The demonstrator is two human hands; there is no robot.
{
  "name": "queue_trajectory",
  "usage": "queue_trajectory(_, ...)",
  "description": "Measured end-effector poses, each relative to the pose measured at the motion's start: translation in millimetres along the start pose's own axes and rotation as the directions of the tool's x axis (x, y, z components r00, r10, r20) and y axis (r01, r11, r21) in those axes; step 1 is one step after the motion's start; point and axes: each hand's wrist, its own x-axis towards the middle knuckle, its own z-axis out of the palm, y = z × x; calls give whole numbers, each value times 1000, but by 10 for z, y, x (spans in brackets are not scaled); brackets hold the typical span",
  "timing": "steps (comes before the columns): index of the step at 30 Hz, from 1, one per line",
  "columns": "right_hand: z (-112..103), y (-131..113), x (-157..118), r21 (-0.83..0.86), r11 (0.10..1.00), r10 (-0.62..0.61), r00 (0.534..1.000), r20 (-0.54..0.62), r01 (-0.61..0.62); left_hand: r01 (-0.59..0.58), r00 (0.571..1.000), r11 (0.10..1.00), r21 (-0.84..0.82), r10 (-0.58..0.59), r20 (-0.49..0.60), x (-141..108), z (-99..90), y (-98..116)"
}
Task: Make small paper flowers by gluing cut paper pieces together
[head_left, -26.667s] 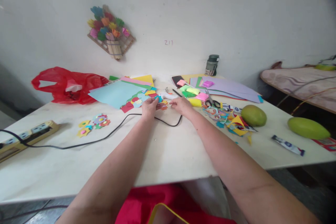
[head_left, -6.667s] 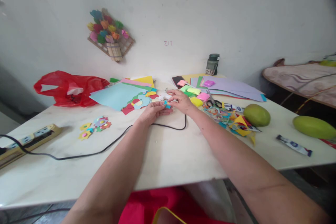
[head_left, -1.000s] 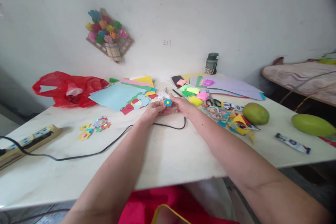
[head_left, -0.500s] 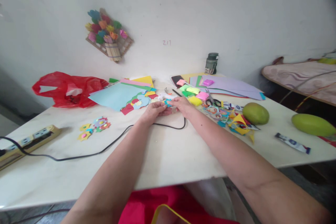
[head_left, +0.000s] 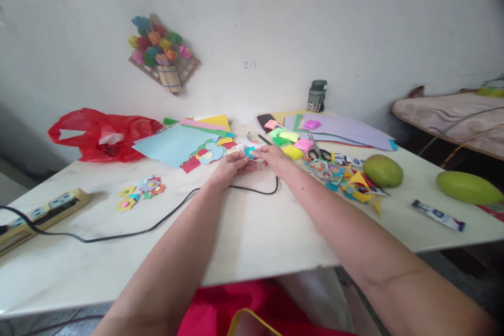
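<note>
A small blue paper flower (head_left: 249,152) is pinched between my two hands, over the middle of the table. My left hand (head_left: 235,165) grips its left side, fingers curled beneath. On its right side, my right hand (head_left: 273,158) holds it with thumb and fingertips. Just behind the hands lies a white glue gun (head_left: 244,144), partly hidden by them. Cut paper shapes (head_left: 207,154) lie to the left of the hands. Several finished paper flowers (head_left: 142,194) with coloured centres rest on the left of the table.
A black cord (head_left: 157,224) runs across the table from a power strip (head_left: 59,205). Clay packs (head_left: 291,139), scissors (head_left: 319,154) and paper scraps (head_left: 358,184) lie to the right, with two green mangoes (head_left: 384,171) and a glue tube (head_left: 438,214). A red bag (head_left: 90,139) sits at left.
The blue paper flower has been turned and shows more fully between my fingertips. Both hands keep nearly the same place and their hold on it.
</note>
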Motion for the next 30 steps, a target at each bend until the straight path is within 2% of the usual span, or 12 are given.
queue_trajectory(8,2,-26,-19,-68,997,-35,999,38,37,-6,1000,1000,25,6,-2,16,-16,5)
queue_trajectory(15,-14,-29,-23,-9,999,-36,995,97,37,-78,995,994,71,82,-56,16,-8,-12)
queue_trajectory(20,-23,-12,0,-78,995,-64,997,43,67,-73,996,995,71,77,-48,41,-29,-26)
queue_trajectory(25,-24,-10,-5,-184,970,-147,985,85,161,-80,994,991,105,86,-61,37,-34,-34)
queue_trajectory(30,-16,-9,-15,-199,965,-152,983,101,169,-81,991,988,133,94,-96,26,-16,-29)
